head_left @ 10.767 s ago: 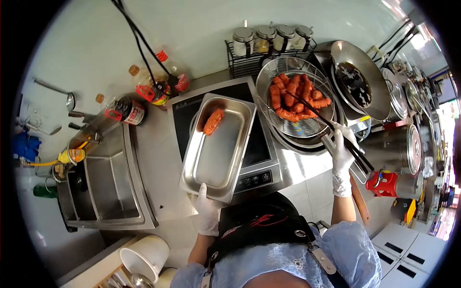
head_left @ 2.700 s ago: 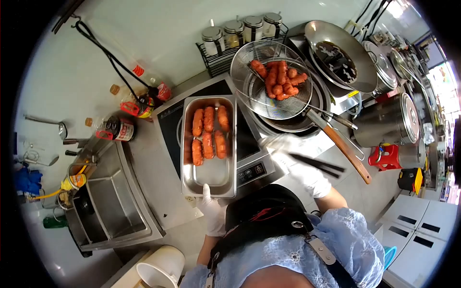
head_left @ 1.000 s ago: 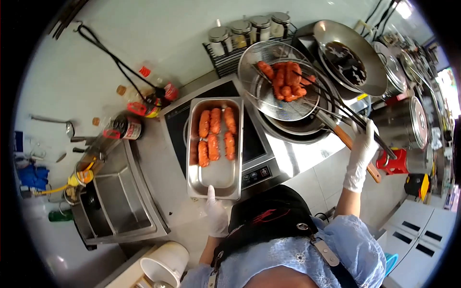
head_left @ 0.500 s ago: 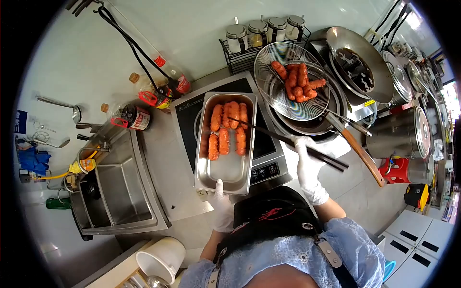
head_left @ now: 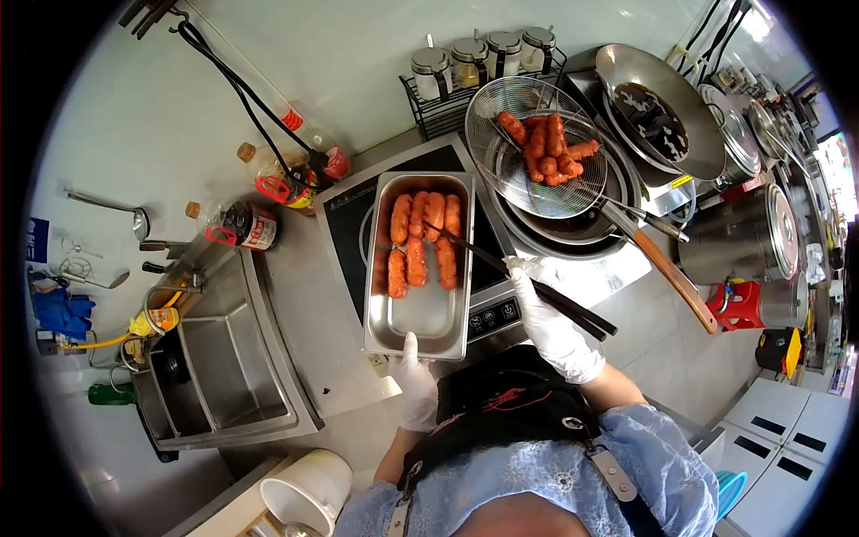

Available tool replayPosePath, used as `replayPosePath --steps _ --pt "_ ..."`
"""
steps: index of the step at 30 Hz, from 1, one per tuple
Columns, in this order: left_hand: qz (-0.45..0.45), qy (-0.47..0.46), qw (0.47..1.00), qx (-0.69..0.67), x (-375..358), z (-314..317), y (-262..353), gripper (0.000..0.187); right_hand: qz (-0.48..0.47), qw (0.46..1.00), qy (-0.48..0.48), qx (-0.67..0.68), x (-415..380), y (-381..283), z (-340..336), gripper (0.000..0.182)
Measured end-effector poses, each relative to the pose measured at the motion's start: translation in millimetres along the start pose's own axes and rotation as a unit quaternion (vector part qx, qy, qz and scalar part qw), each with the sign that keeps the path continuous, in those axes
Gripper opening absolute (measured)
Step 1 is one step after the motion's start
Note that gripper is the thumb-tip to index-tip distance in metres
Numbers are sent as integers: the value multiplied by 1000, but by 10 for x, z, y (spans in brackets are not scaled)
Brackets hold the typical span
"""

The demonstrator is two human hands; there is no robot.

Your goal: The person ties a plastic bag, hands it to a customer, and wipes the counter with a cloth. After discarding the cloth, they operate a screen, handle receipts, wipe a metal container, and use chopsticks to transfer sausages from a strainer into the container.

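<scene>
My gloved left hand (head_left: 416,385) grips the near rim of a deep steel tray (head_left: 420,345), its thumb over the edge and the other fingers hidden beneath. Several red sausages (head_left: 416,259) lie in two rows toward the tray's far end. In my gloved right hand (head_left: 548,318) is a pair of long dark chopsticks (head_left: 492,259), their tips at a sausage in the far row. To the right of the tray, a wire mesh strainer (head_left: 501,170) with a wooden handle holds more sausages (head_left: 550,148) over a wide pan (head_left: 617,201).
Under the tray is a black induction cooktop (head_left: 344,210). A steel sink (head_left: 237,358) lies left, bottles (head_left: 246,224) behind it. A rack of seasoning jars (head_left: 470,63) stands at the wall. Right are a wok of dark liquid (head_left: 716,98) and a tall pot (head_left: 734,237).
My right hand has moved left and slightly closer to the tray, with the chopsticks shifting along. The left hand stays on the rim, and the sausages look the same.
</scene>
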State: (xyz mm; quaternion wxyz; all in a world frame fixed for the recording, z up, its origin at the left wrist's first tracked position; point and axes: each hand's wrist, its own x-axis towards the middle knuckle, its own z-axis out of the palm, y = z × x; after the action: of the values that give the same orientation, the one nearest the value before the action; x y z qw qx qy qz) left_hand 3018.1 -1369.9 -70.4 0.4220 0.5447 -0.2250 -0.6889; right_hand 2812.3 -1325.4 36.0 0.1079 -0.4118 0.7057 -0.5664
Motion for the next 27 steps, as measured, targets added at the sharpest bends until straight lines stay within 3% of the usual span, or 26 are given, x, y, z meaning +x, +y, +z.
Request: replayPosePath --steps 4,6,10,18,21,24,27 --pt "1 10 999 -38 -42 52 45 36 -21 1000 4 -13 35 -178 -175 13" --pt "70 -8 997 -37 -57 69 63 38 -4 1000 14 18 44 -241 -203 15" --pt "42 -16 997 -69 -73 89 88 40 -11 1000 21 1 73 -117 -145 16" --pt "84 0 996 -24 6 3 -26 41 -26 998 63 8 118 -112 -56 11" --pt "52 12 998 37 -57 45 73 49 -25 999 36 -30 152 -155 30 9" --pt "80 2 997 7 -174 199 182 48 -57 998 22 7 152 -184 18 13" --pt "76 -8 997 -22 -22 37 -13 49 -14 1000 19 5 170 -243 -124 16"
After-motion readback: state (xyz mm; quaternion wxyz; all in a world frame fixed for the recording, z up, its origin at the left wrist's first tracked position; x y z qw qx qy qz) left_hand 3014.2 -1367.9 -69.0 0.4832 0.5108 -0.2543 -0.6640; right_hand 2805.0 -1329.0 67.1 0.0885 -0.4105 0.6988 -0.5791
